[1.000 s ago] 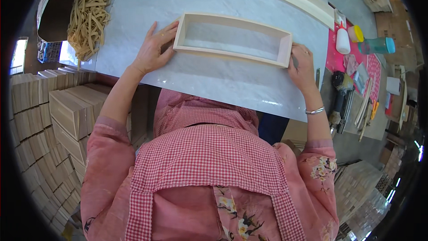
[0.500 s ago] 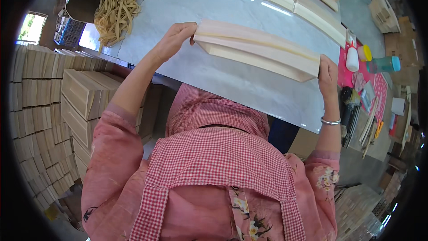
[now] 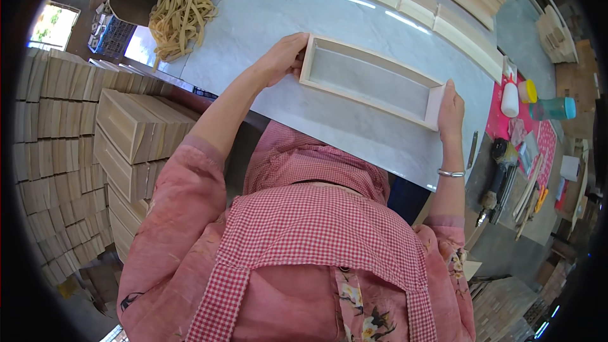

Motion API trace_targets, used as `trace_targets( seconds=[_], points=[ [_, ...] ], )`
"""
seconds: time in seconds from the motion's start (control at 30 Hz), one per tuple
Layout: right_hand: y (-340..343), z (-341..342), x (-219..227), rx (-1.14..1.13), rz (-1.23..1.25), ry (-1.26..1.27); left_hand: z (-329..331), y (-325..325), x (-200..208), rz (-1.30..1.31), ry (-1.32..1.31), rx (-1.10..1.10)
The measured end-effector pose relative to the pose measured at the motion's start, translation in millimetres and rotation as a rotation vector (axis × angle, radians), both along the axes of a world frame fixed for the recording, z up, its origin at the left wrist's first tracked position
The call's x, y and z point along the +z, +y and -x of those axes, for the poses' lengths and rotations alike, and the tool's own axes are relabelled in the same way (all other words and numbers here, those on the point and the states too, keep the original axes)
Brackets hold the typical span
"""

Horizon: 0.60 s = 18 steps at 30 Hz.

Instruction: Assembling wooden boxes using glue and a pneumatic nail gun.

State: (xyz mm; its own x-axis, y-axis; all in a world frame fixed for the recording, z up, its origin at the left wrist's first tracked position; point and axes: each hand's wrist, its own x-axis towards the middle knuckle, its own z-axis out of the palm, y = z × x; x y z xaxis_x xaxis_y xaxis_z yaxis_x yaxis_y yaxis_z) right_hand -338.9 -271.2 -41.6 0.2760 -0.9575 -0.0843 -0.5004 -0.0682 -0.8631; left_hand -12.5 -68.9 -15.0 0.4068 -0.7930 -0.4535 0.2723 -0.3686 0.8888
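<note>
Between my two hands is a long, narrow, pale wooden frame (image 3: 364,98) with its opening facing up. The marble-look tabletop shows through its middle. My left hand (image 3: 285,59) grips the frame's left short end, the thumb near the upper corner and the other fingers partly hidden behind the wood. At the right short end, my right hand (image 3: 451,114) holds the outer face, its fingers along the end piece. The frame is low over the white table (image 3: 253,25) or resting on it; I cannot tell which.
A heap of tan elastic bands (image 3: 183,16) lies at the table's far left. Pale wood strips (image 3: 405,0) line the far edge. To the right are a white bottle (image 3: 510,98), a teal-lidded jar (image 3: 557,108) and a power tool (image 3: 497,177). Wooden frames (image 3: 120,117) are stacked at left.
The wooden frame has turned from tilted, with a long side facing me, to lying flatter with its opening up. Both hands have kept hold of its ends.
</note>
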Motion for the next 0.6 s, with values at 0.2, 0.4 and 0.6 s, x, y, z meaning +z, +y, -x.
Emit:
trace_targets(
  seconds=[0.2, 0.4, 0.6],
  points=[
    [-4.9, -3.9, -0.9, 0.011, 0.113, 0.241, -7.7, -1.0, 2.1, -0.091, -0.209, -0.15],
    [-20.0, 17.3, -4.1, 0.102, 0.159, 0.178, -30.6, 7.3, -19.7, -0.136, -0.537, -0.35],
    [-5.8, 48.2, 36.1, 0.443, 0.037, -0.011, -17.0, 46.2, -6.7, 0.206, -0.702, -0.371]
  ],
)
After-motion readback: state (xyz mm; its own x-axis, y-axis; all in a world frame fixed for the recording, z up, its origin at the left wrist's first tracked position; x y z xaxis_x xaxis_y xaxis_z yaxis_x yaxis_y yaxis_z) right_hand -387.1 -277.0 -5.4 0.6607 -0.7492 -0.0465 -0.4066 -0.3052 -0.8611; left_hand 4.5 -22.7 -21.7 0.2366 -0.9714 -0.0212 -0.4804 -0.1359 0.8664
